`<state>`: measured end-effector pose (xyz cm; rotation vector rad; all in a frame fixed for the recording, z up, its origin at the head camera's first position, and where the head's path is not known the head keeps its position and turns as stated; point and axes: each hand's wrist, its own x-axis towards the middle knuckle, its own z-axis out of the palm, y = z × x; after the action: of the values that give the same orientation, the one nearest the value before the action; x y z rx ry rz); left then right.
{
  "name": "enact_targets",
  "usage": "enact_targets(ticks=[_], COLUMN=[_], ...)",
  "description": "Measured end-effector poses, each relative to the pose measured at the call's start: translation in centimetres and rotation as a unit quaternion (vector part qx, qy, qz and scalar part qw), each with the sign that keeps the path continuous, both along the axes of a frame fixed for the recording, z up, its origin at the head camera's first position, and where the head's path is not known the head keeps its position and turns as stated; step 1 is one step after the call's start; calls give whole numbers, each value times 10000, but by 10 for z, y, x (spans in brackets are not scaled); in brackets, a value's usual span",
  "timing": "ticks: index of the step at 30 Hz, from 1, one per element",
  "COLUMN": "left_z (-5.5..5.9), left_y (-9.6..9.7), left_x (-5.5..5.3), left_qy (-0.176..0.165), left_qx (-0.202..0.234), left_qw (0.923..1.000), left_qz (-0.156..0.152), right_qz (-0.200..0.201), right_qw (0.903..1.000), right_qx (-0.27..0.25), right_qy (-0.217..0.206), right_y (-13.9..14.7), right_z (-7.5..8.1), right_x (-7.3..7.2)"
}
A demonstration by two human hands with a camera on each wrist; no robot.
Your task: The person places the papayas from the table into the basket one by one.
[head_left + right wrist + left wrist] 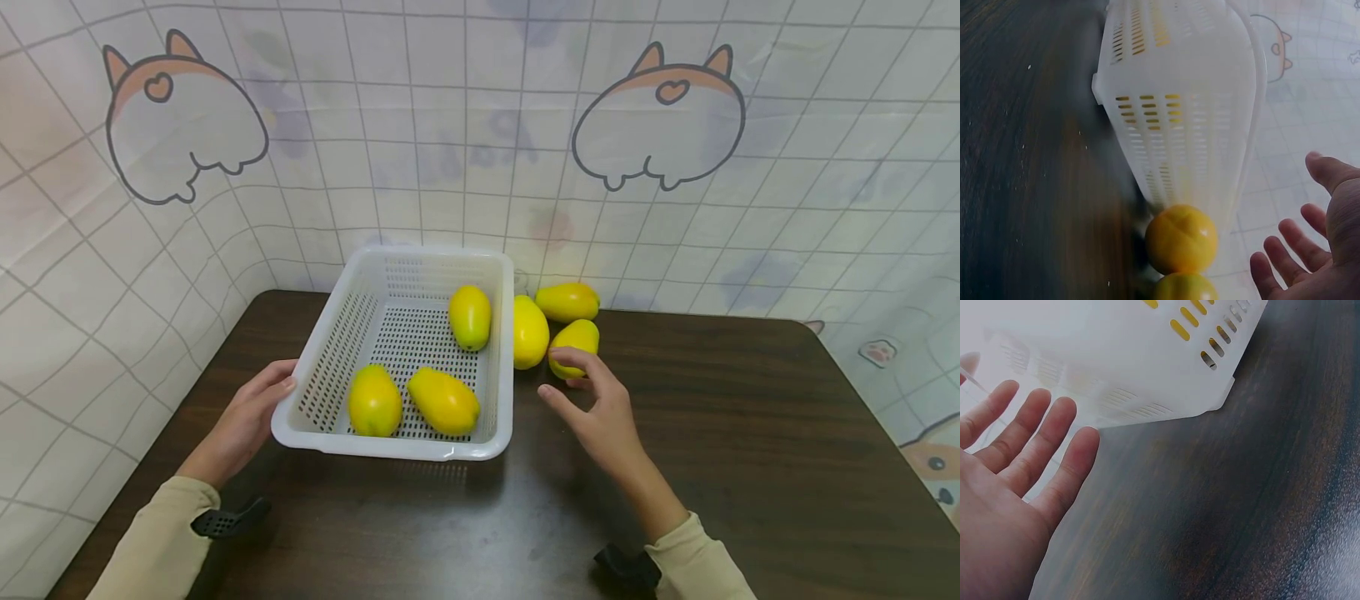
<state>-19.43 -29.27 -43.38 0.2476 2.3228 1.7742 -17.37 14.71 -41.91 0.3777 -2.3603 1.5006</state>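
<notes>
A white perforated plastic basket (504, 383) stands on the dark table with three yellow papaya-like fruits inside: one fruit (470, 317) at the back right, another (375, 401) at the front left, a third (444, 402) beside it. My left hand (251, 417) is at the basket's left rim, its thumb at the edge; in the left wrist view its fingers (1038, 447) stretch out along the outer wall. To the right of the basket lie three more fruits (530, 332) (567, 302) (575, 348). My right hand (596, 408), fingers spread, is nearest the front one; contact cannot be made out.
Behind the table (750, 433) hangs a white grid-patterned cloth (427, 125) with cartoon animal prints, which also covers both sides. Dark straps (228, 518) are at both wrists. The basket's back end stands close to the cloth.
</notes>
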Motion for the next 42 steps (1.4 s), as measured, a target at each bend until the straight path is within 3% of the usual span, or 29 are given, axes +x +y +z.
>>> enact_targets(ticks=[20, 33, 42], left_z=[0, 0, -3], left_y=[0, -1, 0], left_x=[1, 4, 1], left_qy=[-18, -115, 65], left_qx=[-21, -57, 333], left_qw=[10000, 9998, 9994], left_qz=[-15, 126, -3], right_qz=[-354, -582, -569], right_qw=[9988, 9970, 9960], right_qx=[319, 489, 620], right_qy=[138, -128, -291], right_y=[16, 30, 40], right_z=[-9, -18, -20], right_x=[-8, -18, -27])
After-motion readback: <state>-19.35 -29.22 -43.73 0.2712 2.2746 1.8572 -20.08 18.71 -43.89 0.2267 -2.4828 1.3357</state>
